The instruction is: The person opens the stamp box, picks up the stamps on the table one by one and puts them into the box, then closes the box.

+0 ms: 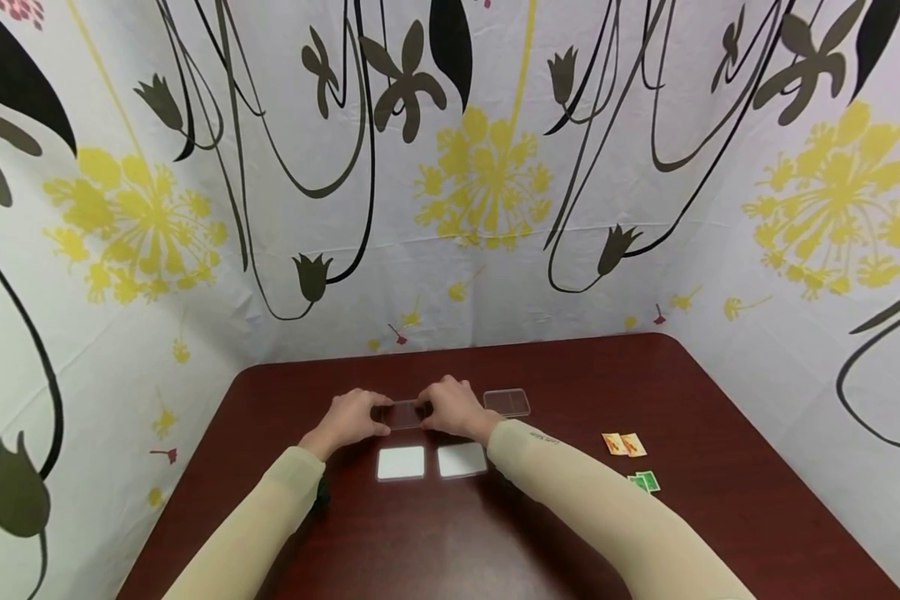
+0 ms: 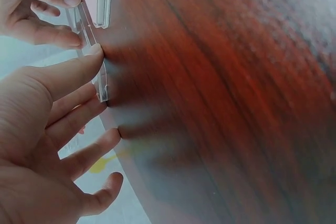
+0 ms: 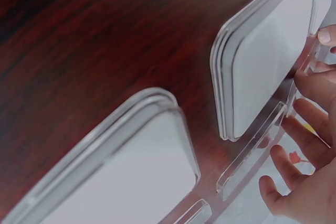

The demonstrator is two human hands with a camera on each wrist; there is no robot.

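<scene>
My left hand and right hand hold a clear, shallow plastic lid between them, close over the table. Each pinches one end, thumb and fingertips at the rim; the left hand's outer fingers spread loosely. On the near side of the lid lie two clear cases with white faces, a left case and a right case. Another white-faced case appears low in the right wrist view; in the head view the right sleeve hides that area. A second clear lid lies right of my right hand.
Orange packets and green packets lie on the dark red wooden table at the right. Behind the table's far edge hangs a white flower-patterned curtain, which also runs along both sides.
</scene>
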